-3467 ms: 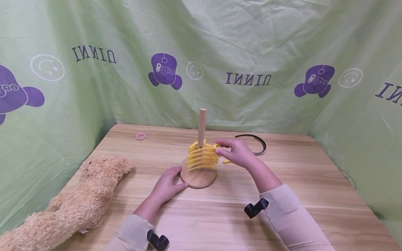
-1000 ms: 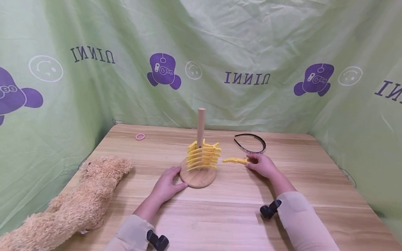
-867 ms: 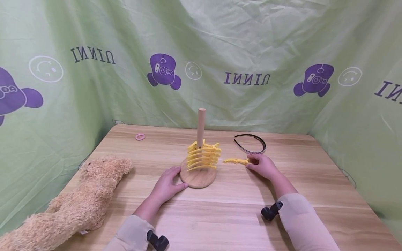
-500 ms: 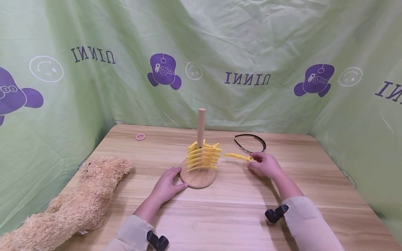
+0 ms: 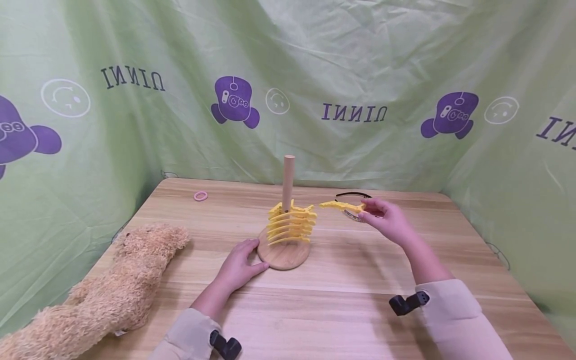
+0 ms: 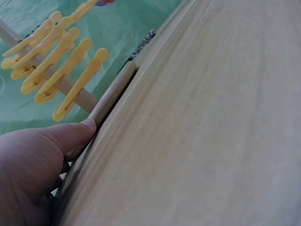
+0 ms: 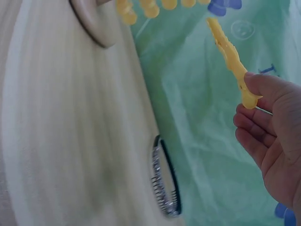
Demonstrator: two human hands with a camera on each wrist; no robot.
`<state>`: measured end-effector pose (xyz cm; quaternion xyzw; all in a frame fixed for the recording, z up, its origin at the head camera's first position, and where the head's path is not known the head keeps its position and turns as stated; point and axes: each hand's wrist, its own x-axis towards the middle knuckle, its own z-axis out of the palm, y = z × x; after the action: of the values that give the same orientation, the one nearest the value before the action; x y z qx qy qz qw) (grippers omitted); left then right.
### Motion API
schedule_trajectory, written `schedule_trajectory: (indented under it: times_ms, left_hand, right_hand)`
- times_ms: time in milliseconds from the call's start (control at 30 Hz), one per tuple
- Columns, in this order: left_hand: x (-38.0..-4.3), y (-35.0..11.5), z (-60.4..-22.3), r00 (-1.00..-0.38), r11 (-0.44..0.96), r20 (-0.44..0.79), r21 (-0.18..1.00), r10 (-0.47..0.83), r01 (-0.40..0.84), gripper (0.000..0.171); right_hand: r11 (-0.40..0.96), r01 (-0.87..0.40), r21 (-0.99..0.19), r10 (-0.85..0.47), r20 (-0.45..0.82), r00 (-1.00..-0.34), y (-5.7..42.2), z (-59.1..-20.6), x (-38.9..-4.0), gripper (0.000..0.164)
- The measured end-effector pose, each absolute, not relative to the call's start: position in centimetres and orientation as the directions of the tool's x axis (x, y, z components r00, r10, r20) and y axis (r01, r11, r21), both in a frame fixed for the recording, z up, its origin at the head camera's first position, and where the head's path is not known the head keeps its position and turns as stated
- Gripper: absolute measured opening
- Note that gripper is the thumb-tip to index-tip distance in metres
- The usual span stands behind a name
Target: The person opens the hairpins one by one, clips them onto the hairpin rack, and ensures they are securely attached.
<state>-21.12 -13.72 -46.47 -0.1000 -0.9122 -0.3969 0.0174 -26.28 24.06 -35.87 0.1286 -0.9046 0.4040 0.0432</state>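
A round wooden base [image 5: 284, 257] with an upright wooden post [image 5: 288, 182] stands mid-table. Several yellow alligator hair clips [image 5: 292, 226] are clipped onto the lower post, one above another. My left hand [image 5: 237, 265] grips the base's left edge, thumb at the front and fingers farther back; in the left wrist view the thumb [image 6: 75, 136] lies against the rim. My right hand [image 5: 388, 220] is raised to the right of the post, pinching another yellow alligator hair clip [image 7: 229, 54] by its handle end between thumb and fingers. That clip's tip points left, just short of the stacked clips, and its jaws look closed.
Behind the right hand lies a black headband [image 5: 353, 194] with a sparkly band, partly covered. A pink hair tie [image 5: 201, 196] sits at the back left of the table. A fluffy tan plush toy [image 5: 121, 280] occupies the left side. Green printed cloth [image 5: 288, 45] hangs around the table.
The right hand went from the top clip on the post to a clip on the table, took hold of it and lifted it. The left hand stays on the base.
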Motion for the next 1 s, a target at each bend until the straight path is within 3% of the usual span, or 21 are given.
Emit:
schedule_trajectory:
  times_ms: [367, 1000]
  left_hand:
    - [-21.2, -13.7, -46.6, -0.979, 0.666, 0.113, 0.719, 0.171, 0.199, 0.071]
    - [-21.2, -13.8, -46.6, -0.978, 0.661, 0.121, 0.721, 0.172, 0.206, 0.071]
  right_hand:
    - [0.637, -0.345, -0.689, -0.247, 0.241, -0.939, 21.7, -32.6, -24.5, 0.044]
    - [0.692, -0.431, -0.579, -0.288, 0.325, -0.901, 17.1, -32.3, -25.6, 0.030]
